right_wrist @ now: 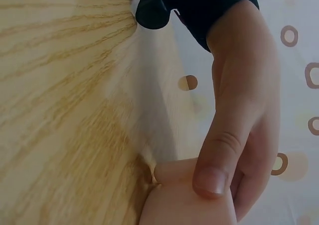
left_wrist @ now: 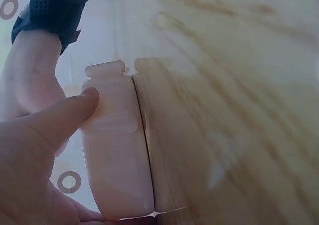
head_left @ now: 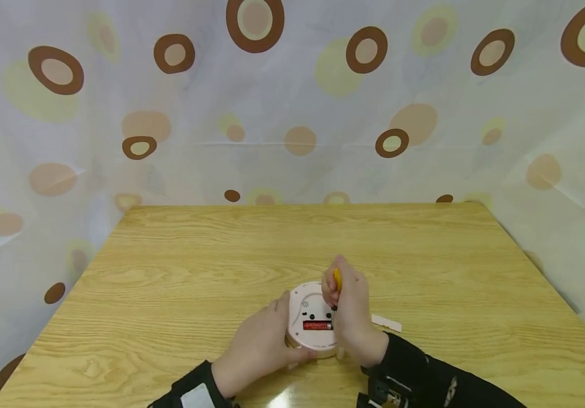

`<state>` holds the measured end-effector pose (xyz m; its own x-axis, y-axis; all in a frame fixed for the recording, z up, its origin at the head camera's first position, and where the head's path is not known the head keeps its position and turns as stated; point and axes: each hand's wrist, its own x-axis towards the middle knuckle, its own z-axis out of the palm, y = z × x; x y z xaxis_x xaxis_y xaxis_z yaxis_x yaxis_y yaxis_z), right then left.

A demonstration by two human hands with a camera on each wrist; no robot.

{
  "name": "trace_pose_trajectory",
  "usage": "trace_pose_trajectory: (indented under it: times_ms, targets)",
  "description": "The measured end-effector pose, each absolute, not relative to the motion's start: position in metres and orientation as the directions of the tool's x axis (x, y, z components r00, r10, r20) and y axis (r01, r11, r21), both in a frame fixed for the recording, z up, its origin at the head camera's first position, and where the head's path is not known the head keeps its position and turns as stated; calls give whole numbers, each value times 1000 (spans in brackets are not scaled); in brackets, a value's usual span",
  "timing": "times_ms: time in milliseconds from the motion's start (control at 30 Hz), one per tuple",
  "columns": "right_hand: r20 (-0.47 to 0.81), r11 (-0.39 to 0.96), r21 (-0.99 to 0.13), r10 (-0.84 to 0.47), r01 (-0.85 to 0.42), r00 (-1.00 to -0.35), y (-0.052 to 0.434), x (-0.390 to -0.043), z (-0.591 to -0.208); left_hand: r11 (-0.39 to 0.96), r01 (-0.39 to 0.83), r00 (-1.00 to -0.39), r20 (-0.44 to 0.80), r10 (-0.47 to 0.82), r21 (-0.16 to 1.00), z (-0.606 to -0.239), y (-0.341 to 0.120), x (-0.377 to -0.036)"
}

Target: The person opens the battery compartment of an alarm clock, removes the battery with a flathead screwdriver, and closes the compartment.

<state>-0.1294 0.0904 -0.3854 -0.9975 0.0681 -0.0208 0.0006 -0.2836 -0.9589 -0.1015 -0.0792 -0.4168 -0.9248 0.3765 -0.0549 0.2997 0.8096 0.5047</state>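
A small round pale pink clock (head_left: pixel 317 341) lies on its face on the table, its back with knobs and speaker holes turned up. In its uncovered battery slot sits a red battery (head_left: pixel 315 325). My left hand (head_left: pixel 261 340) holds the clock from the left, the thumb on its near side wall. My right hand (head_left: pixel 354 311) grips a screwdriver by its yellow handle (head_left: pixel 338 279), upright over the right part of the clock's back. That hand hides the tip. The left wrist view shows the clock's side (left_wrist: pixel 117 160) and stubby foot (left_wrist: pixel 105 69).
A thin white cover strip (head_left: pixel 387 323) lies on the wooden table (head_left: pixel 195 260) just right of my right hand. Behind and beside the table hangs a pale curtain (head_left: pixel 272 90) with brown and tan spots.
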Motion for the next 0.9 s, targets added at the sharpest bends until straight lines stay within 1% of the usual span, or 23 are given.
trace_pose_trajectory:
  times_ms: [100,167,367,567,700,900]
  targets:
    - [-53,-422,-907,98,7,-994,96,-132,-387,809,302,-924,-53,378,504,-416,-79,-102]
    - [-60,-487,-873,110,-1,-992,100,-132,-388,807,301,-924,-54,379,509,-416,-79,-102]
    - [-52,-567,-824,96,-11,-994,110,-134,-390,807,299,-924,-57,379,509,-416,-78,-102]
    - [-153,-702,-711,93,44,-984,118,-138,-389,809,302,-924,-55,379,505,-416,-78,-102]
    - [-178,-745,-665,94,49,-980,121,-138,-390,810,306,-922,-54,382,500,-415,-79,-102]
    - [-196,-744,-665,95,62,-976,120,-141,-390,812,305,-924,-53,379,497,-414,-80,-103]
